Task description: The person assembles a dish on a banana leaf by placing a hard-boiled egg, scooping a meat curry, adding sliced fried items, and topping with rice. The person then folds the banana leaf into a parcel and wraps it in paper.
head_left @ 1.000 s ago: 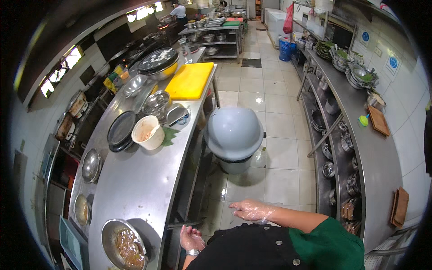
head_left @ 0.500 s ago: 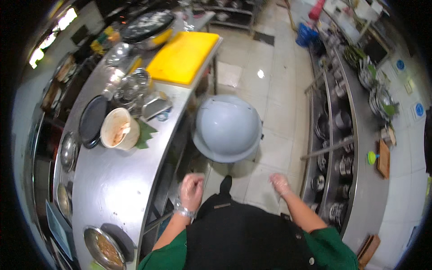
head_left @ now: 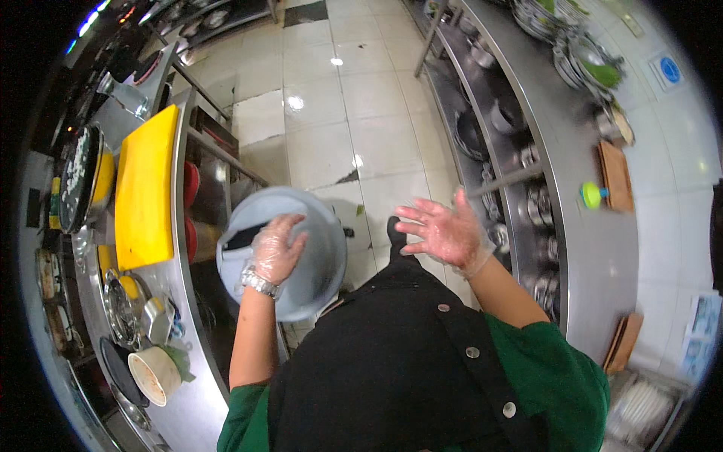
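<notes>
My left hand (head_left: 277, 248), in a clear plastic glove with a metal-band watch (head_left: 260, 282) at the wrist, is over the grey-blue lidded bin (head_left: 312, 260). Its fingers are slightly bent and apart, with nothing seen in them. A dark gap shows in the lid beside this hand; whether the hand touches the lid I cannot tell. My right hand (head_left: 448, 232), gloved the same way, is held out palm up in mid-air, fingers spread and bare of any object. The bin stands on the floor between the left counter and my dark shoe (head_left: 396, 232).
On the left steel counter (head_left: 197, 407) lie a yellow cutting board (head_left: 148, 188), a stained white tub (head_left: 156, 374) and metal bowls. The right steel shelf unit (head_left: 595, 279) holds pots, with a wooden board (head_left: 617, 177) on top. Pale floor tiles (head_left: 316, 143) run between.
I have moved forward, so the bin is now close at my left. My left hand has come over its lid, and a dark gap shows there. My right hand has turned palm up and spread.
</notes>
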`<state>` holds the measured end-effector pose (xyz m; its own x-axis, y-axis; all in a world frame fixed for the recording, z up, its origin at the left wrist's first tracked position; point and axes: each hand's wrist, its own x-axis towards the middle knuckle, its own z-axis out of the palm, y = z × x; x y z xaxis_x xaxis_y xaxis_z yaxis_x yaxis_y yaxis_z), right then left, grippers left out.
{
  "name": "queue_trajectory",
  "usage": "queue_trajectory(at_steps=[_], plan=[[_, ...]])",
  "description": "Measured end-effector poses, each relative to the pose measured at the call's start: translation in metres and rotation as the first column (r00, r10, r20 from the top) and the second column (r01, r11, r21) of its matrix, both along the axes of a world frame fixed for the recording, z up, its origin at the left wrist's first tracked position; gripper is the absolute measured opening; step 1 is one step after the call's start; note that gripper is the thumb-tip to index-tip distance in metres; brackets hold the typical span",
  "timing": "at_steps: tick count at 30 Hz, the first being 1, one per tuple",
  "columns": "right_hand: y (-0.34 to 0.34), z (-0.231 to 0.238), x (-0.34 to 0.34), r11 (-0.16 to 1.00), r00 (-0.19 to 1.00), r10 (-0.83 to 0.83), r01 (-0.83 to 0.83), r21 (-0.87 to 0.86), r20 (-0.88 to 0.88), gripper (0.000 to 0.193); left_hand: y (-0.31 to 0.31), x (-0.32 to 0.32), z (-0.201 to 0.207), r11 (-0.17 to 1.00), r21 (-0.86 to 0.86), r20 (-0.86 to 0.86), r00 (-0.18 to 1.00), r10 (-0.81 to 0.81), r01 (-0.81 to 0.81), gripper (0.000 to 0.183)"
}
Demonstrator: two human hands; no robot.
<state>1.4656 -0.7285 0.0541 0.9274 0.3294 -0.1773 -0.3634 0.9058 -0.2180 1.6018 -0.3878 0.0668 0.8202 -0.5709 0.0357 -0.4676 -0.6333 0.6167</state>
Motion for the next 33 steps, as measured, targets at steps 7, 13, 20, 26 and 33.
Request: queue_trajectory(at_steps=[7, 13, 20, 26, 33], plan=[[-0.184, -0.016, 0.131, 0.976, 0.972, -0.212, 0.205, -0.079, -0.101, 0.045, -0.085, 0.087, -0.088, 0.91, 0.413, -0.341, 0.922, 0.185, -0.03, 0.05], [-0.261, -0.015, 0.269, 0.935, 0.96, -0.186, 0.107, -0.339, -0.208, 0.037, -0.092, 0.097, -0.134, 0.748, 0.657, -0.522, 0.773, 0.36, 0.095, 0.055], [-0.277, -0.107, 0.459, 0.715, 0.937, 0.114, -0.308, -0.627, -0.331, 0.034, -0.097, 0.116, -0.174, 0.742, 0.669, -0.586, 0.644, 0.492, 0.043, 0.056], [-0.348, -0.196, 0.532, -0.89, 0.672, 0.328, -0.016, -0.457, -0.664, 0.05, -0.104, 0.227, -0.227, 0.788, 0.585, -0.673, 0.656, 0.343, 0.189, 0.048], [-0.503, -0.264, 0.54, -0.8, 0.415, 0.565, 0.066, -0.596, -0.713, 0.035, -0.179, 0.542, -0.125, 0.774, 0.632, -0.507, 0.765, 0.396, 0.018, 0.048]])
